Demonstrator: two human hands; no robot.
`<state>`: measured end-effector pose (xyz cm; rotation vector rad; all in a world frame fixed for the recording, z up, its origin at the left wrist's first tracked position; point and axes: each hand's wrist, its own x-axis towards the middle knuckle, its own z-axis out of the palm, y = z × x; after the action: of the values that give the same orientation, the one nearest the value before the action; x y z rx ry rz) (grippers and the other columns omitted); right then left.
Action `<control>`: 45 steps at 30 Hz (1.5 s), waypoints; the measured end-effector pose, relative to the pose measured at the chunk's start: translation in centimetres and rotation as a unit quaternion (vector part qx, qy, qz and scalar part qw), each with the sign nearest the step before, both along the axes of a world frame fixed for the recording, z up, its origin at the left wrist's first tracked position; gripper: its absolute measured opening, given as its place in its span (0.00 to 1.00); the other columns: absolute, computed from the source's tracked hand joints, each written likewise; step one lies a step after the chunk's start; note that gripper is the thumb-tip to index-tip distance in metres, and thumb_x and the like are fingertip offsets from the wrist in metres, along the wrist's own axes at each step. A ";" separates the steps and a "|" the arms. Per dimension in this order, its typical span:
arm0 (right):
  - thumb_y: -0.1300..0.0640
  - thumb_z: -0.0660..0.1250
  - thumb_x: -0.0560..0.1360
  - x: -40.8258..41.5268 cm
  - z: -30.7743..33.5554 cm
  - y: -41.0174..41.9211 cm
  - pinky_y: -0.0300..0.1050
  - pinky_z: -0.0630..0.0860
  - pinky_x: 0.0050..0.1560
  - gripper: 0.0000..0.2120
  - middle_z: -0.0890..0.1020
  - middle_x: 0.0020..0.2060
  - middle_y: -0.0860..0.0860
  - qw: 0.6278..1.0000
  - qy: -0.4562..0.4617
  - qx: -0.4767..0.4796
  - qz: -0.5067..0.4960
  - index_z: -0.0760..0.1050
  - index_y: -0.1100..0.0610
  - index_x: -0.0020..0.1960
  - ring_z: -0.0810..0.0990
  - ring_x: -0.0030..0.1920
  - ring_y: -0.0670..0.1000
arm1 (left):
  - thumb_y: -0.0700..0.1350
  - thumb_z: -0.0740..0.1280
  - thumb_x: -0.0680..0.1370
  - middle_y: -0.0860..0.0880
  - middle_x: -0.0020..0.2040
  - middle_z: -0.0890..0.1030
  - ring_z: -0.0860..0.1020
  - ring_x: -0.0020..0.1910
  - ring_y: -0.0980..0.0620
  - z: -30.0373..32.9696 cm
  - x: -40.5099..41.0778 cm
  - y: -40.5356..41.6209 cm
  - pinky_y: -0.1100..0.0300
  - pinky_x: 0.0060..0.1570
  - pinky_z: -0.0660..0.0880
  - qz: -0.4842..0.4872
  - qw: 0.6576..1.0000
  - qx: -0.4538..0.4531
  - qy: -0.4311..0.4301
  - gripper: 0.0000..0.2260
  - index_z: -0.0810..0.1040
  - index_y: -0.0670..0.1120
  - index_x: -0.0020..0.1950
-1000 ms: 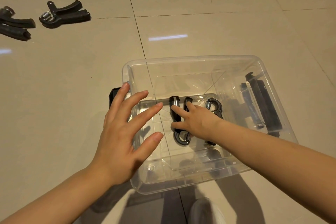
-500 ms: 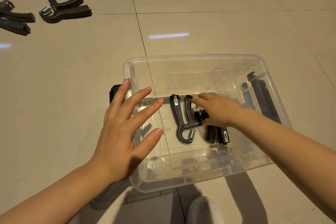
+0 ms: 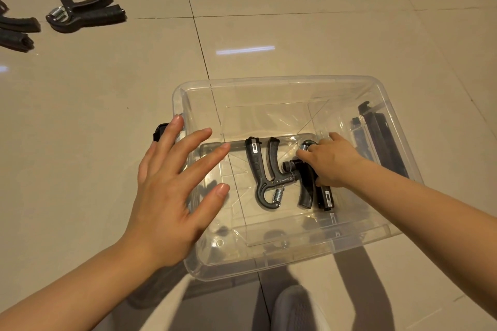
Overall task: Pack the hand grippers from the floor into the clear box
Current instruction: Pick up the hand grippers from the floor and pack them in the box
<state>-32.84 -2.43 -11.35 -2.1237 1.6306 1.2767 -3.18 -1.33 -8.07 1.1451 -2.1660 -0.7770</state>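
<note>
No legible text anywhere. The hand gripper (image 3: pixel 265 177) lying in the clear box (image 3: pixel 269 263), between the left hand (image 3: pixel 172 196) and right hand (image 3: pixel 332 161), is showing a tiny white scale w/ marks on its crossbar and a small pale label near one handle tip, both too small to read. The 2nd gripper (image 3: pixel 316 191), under the right hand, is showing a similar small label near its handle end, also unreadable.
</note>
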 end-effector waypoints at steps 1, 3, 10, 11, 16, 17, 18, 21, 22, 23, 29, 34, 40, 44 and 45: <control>0.52 0.64 0.76 0.1 -0.1 0.0 0.55 0.61 0.67 0.24 0.77 0.60 0.51 1.000 0.005 -0.004 -0.006 0.60 0.51 0.69 0.72 0.62 0.55 | 0.62 0.50 0.79 0.53 0.70 0.66 0.52 0.76 0.48 0.0 0.0 0.0 0.35 0.66 0.57 0.001 1.000 -0.001 -0.002 0.21 0.66 0.57 0.68; 0.53 0.63 0.76 0.2 -0.2 0.0 0.54 0.63 0.66 0.23 0.78 0.58 0.51 1.000 0.015 -0.005 -0.016 0.61 0.50 0.69 0.72 0.62 0.55 | 0.60 0.52 0.78 0.53 0.70 0.66 0.52 0.76 0.49 0.0 0.0 0.0 0.34 0.66 0.58 0.005 1.000 -0.001 -0.004 0.20 0.67 0.57 0.68; 0.38 0.67 0.71 4.1 1.8 -0.9 0.58 0.72 0.60 0.44 0.50 0.76 0.54 0.998 -0.067 0.001 -0.009 0.42 0.43 0.75 0.65 0.68 0.63 | 0.55 0.56 0.77 0.52 0.70 0.67 0.53 0.76 0.49 -0.3 0.0 0.1 0.40 0.68 0.57 0.010 1.000 -0.004 0.002 0.19 0.69 0.55 0.67; 0.35 0.67 0.69 5.4 1.3 -0.6 0.58 0.74 0.58 0.47 0.45 0.76 0.54 0.998 -0.063 0.020 0.003 0.39 0.42 0.75 0.65 0.68 0.65 | 0.55 0.56 0.77 0.52 0.70 0.68 0.53 0.75 0.49 -0.3 0.0 0.1 0.41 0.68 0.57 0.010 1.000 -0.004 0.002 0.19 0.70 0.55 0.67; 0.30 0.65 0.67 8.5 -0.8 -0.1 0.54 0.79 0.47 0.52 0.44 0.75 0.64 0.999 -0.026 0.022 0.006 0.37 0.51 0.76 0.80 0.51 0.64 | 0.55 0.56 0.77 0.52 0.70 0.67 0.53 0.76 0.49 -0.2 0.0 0.0 0.40 0.68 0.57 0.012 1.000 -0.003 0.001 0.19 0.68 0.57 0.67; 0.32 0.65 0.69 8.5 -1.0 -0.2 0.54 0.79 0.46 0.50 0.46 0.75 0.65 0.999 -0.033 0.010 0.012 0.38 0.52 0.75 0.80 0.49 0.63 | 0.54 0.56 0.77 0.52 0.70 0.67 0.53 0.76 0.49 -0.3 0.0 0.0 0.40 0.68 0.57 0.012 1.000 -0.004 0.002 0.19 0.68 0.57 0.67; 0.34 0.65 0.71 8.4 -1.2 -0.1 0.54 0.79 0.46 0.48 0.47 0.74 0.65 0.999 -0.036 0.003 0.018 0.38 0.52 0.75 0.80 0.49 0.63 | 0.54 0.56 0.77 0.52 0.70 0.67 0.53 0.76 0.49 -0.3 -0.1 0.0 0.41 0.68 0.57 0.011 1.000 -0.008 0.003 0.19 0.69 0.56 0.67; 0.38 0.64 0.73 7.8 -1.4 0.2 0.53 0.79 0.45 0.46 0.49 0.75 0.63 0.999 -0.037 -0.012 0.018 0.37 0.51 0.76 0.79 0.51 0.63 | 0.55 0.58 0.76 0.51 0.71 0.66 0.51 0.76 0.48 -0.3 0.0 -0.1 0.53 0.72 0.51 -0.008 1.000 0.003 0.020 0.20 0.71 0.55 0.68; 0.37 0.63 0.73 7.5 -0.9 0.2 0.51 0.78 0.44 0.46 0.53 0.74 0.61 0.999 -0.041 -0.024 0.013 0.37 0.50 0.76 0.79 0.53 0.62 | 0.56 0.60 0.75 0.51 0.72 0.64 0.49 0.76 0.48 -0.2 0.0 -0.3 0.59 0.72 0.48 -0.022 0.999 0.018 0.029 0.21 0.70 0.55 0.68; 0.35 0.63 0.72 7.4 0.0 0.2 0.48 0.76 0.42 0.46 0.57 0.73 0.59 0.998 -0.046 -0.037 0.006 0.37 0.50 0.76 0.78 0.54 0.61 | 0.58 0.61 0.74 0.52 0.73 0.62 0.47 0.76 0.49 -0.1 0.2 -0.4 0.62 0.72 0.46 -0.039 0.998 0.030 0.032 0.23 0.69 0.56 0.69; 0.37 0.62 0.73 7.9 8.3 0.3 0.49 0.74 0.44 0.41 0.68 0.66 0.51 0.969 -0.170 -0.155 -0.086 0.40 0.44 0.75 0.77 0.54 0.57 | 0.59 0.62 0.74 0.57 0.73 0.63 0.56 0.73 0.59 1.6 4.0 -0.5 0.61 0.66 0.58 -0.089 0.995 -0.021 -0.027 0.23 0.70 0.57 0.68; 0.40 0.61 0.75 12.4 12.0 4.0 0.47 0.73 0.42 0.35 0.73 0.61 0.48 0.888 -0.340 -0.278 -0.136 0.45 0.42 0.74 0.77 0.52 0.52 | 0.56 0.65 0.74 0.62 0.57 0.73 0.74 0.55 0.63 0.5 9.4 3.0 0.65 0.52 0.73 0.089 0.993 0.073 -0.008 0.14 0.74 0.59 0.59; 0.40 0.60 0.75 17.6 14.1 8.6 0.47 0.74 0.51 0.27 0.71 0.63 0.45 0.891 -0.380 -0.233 -0.081 0.58 0.44 0.71 0.75 0.56 0.49 | 0.43 0.70 0.74 0.58 0.39 0.81 0.78 0.41 0.61 3.1 13.8 6.1 0.67 0.43 0.73 0.221 0.966 0.132 0.034 0.07 0.80 0.56 0.44; 0.39 0.59 0.76 22.1 16.5 8.7 0.47 0.74 0.55 0.23 0.70 0.64 0.44 0.909 -0.375 -0.180 -0.019 0.63 0.44 0.69 0.72 0.61 0.48 | 0.43 0.69 0.75 0.57 0.37 0.81 0.79 0.38 0.58 7.2 17.6 7.3 0.62 0.41 0.74 0.273 0.950 0.140 0.061 0.05 0.80 0.54 0.43; 0.39 0.59 0.76 23.3 17.3 8.7 0.46 0.74 0.54 0.23 0.70 0.64 0.43 0.912 -0.374 -0.170 -0.008 0.63 0.44 0.69 0.72 0.61 0.48 | 0.43 0.68 0.75 0.56 0.36 0.81 0.79 0.37 0.59 8.5 18.6 7.7 0.62 0.41 0.75 0.280 0.948 0.140 0.056 0.05 0.80 0.53 0.43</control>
<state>-9.58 6.28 5.96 -2.3374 1.5520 0.0869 15.44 6.36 0.42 1.7086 -1.5421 -0.8701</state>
